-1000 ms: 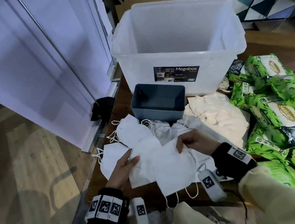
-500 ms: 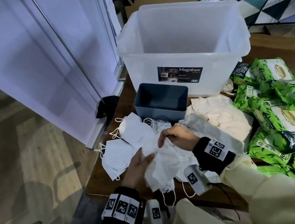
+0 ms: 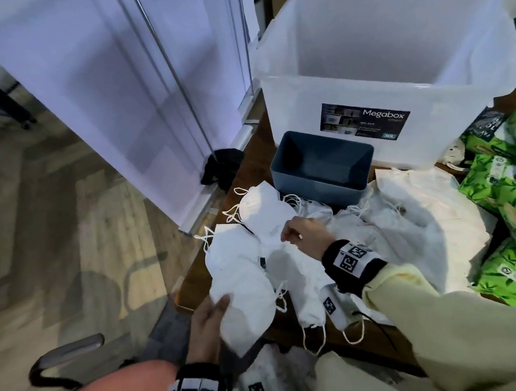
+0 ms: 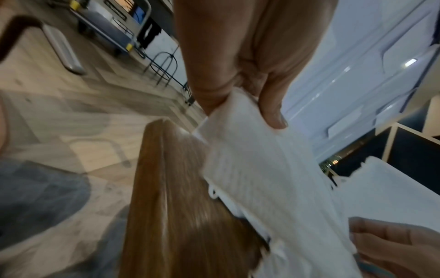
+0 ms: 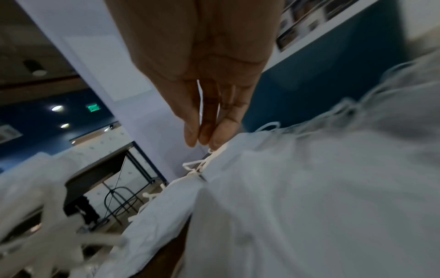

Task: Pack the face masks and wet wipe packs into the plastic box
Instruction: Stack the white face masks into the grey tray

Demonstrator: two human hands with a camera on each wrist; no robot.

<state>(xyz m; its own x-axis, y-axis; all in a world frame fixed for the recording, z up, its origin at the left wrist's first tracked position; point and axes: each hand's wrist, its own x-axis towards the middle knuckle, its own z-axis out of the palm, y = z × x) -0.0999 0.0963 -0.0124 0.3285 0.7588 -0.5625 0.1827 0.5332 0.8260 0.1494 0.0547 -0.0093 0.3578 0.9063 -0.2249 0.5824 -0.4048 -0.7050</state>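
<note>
White face masks point(image 3: 269, 223) lie in a loose pile on the wooden table point(image 3: 194, 267), in front of the clear plastic box point(image 3: 288, 102), which looks empty. My left hand point(image 3: 221, 305) grips a few stacked masks point(image 3: 245, 290) at the near table edge, thumb on top point(image 4: 273, 116). My right hand point(image 3: 287, 237) is down on the pile beyond. Its fingertips point(image 5: 216, 143) come together at the edge and ear loop of a mask point(image 5: 285, 188). Green wet wipe packs point(image 3: 514, 198) are heaped at the right.
A small blue bin point(image 3: 319, 182) stands empty between the pile and the box. Cream cloth bags point(image 3: 411, 197) lie right of the masks. A white partition point(image 3: 109, 83) runs along the left. A chair armrest point(image 3: 68, 348) sits near my left knee.
My left hand has drawn its masks back toward the near table edge. My right hand let go of them and moved forward and left onto the pile.
</note>
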